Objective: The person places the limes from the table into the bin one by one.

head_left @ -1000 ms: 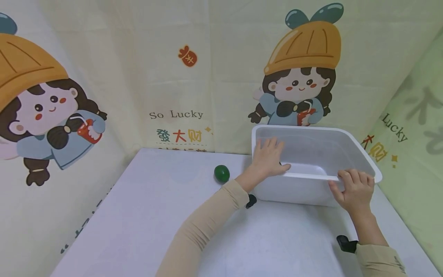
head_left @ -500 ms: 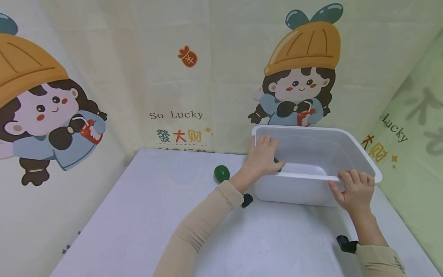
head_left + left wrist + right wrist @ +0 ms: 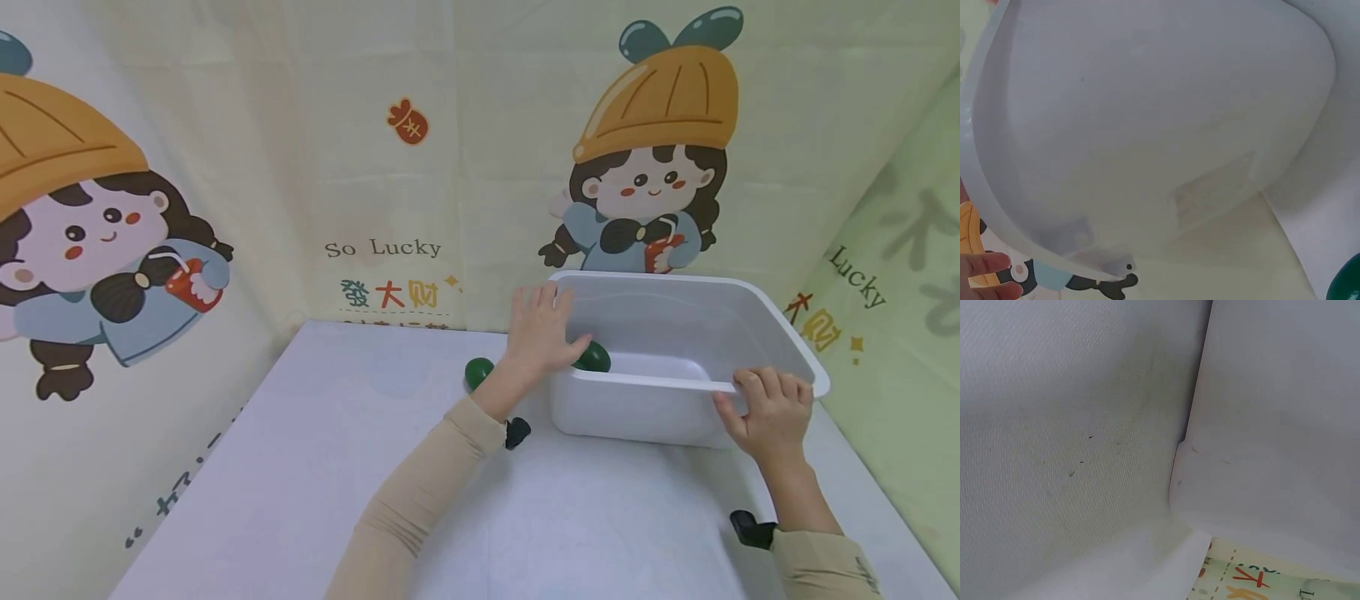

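Note:
A white plastic bin (image 3: 675, 280) stands on the white table at the right. A dark green, egg-shaped thing (image 3: 593, 357) lies inside it near the left wall. My left hand (image 3: 542, 323) hovers over the bin's near left corner with straight fingers and holds nothing. Just behind its wrist a second green egg-shaped thing (image 3: 477, 370) sits on the table, partly hidden. My right hand (image 3: 767, 403) grips the bin's near rim, fingers curled over the edge. The left wrist view shows the bin's wall (image 3: 1147, 112), my fingertips (image 3: 985, 275) and a green edge (image 3: 1347, 284).
Printed cloth walls (image 3: 390, 167) with cartoon figures close in the table (image 3: 315, 467) at the back and both sides. The bin stands close to the right wall. The right wrist view shows only the bin's wall (image 3: 1285, 412) and the table surface (image 3: 1066, 437).
My left hand has drawn back leftward out of the bin, and a green egg-shaped thing now lies uncovered inside. The right hand and the bin have stayed put.

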The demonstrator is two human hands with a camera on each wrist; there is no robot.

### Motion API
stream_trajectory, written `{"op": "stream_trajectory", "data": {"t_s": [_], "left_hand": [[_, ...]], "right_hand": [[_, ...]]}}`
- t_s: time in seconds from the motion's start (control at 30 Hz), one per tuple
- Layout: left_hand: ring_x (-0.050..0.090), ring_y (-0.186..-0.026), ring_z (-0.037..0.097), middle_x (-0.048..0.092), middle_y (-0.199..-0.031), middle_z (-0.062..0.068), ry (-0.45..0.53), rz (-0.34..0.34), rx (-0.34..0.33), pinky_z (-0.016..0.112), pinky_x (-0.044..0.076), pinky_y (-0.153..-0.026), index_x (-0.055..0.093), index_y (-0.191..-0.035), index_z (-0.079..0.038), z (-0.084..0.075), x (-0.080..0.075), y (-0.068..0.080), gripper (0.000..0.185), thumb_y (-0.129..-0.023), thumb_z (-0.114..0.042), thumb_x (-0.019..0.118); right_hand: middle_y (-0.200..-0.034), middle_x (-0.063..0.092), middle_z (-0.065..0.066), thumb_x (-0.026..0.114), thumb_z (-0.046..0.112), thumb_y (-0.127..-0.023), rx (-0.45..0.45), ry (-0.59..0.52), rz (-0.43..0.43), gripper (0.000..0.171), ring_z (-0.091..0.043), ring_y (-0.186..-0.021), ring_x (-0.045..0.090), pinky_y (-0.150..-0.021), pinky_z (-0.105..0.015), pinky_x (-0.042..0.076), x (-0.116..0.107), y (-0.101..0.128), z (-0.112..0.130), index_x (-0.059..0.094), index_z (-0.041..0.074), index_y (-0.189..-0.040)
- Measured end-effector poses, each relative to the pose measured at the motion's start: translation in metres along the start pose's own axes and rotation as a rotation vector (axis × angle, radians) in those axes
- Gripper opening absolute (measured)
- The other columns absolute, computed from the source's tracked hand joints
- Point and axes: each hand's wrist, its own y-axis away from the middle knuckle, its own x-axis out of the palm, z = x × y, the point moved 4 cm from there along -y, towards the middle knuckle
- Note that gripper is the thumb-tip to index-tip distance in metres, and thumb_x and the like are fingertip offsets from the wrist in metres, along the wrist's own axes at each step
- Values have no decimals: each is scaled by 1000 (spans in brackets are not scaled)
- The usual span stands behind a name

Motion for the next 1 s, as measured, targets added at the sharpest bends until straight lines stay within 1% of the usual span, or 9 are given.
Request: {"op": "stream_trajectory", "data": {"t_s": [0.17, 0.3, 0.5, 0.73, 0.87, 1.0], "left_hand": [[32, -124, 21, 38, -133, 5, 27, 18, -45, 48, 13, -108, 35, -136, -17, 11, 0, 5, 67, -83, -57, 47], [33, -124, 22, 41, -132, 4, 40, -11, -73, 48, 14, -107, 38, -135, -16, 21, 1, 9, 67, -82, -57, 48], [34, -120, 24, 41, -128, 6, 44, -58, -123, 48, 20, -104, 40, -133, -15, 38, 10, 16, 64, -83, -54, 49], [36, -117, 25, 42, -126, 8, 65, -84, -186, 47, 26, -97, 42, -131, -13, 58, 19, 27, 64, -81, -53, 51], [37, -113, 25, 42, -122, 8, 53, -71, -223, 45, 29, -93, 43, -129, -13, 67, 28, 32, 63, -81, -53, 52], [37, -114, 25, 42, -121, 8, 57, -37, -262, 46, 28, -95, 43, -129, -13, 76, 39, 37, 62, -81, -52, 52]], "right_hand": [[-74, 49, -21, 37, 59, -87, -2, -5, -8, 63, -39, -67, 36, -64, -52, 21, 0, 0, 0, 51, -2, -80], [-74, 49, -21, 37, 59, -87, -4, -5, -15, 63, -39, -67, 36, -64, -52, 21, 0, 1, 0, 51, -2, -79], [-74, 49, -20, 37, 59, -87, -1, 0, -2, 62, -39, -68, 36, -64, -52, 21, 0, 1, 0, 51, -1, -80], [-75, 48, -21, 36, 59, -87, -2, -1, 1, 62, -38, -68, 35, -64, -51, 21, 0, 2, 0, 50, -1, -81], [-75, 48, -21, 36, 59, -87, -3, 3, 1, 62, -38, -68, 35, -64, -51, 21, -1, 2, 1, 50, -1, -81], [-75, 48, -21, 36, 59, -87, -6, 3, -9, 62, -38, -68, 35, -64, -51, 21, -1, 1, 1, 50, -1, -81]]}}
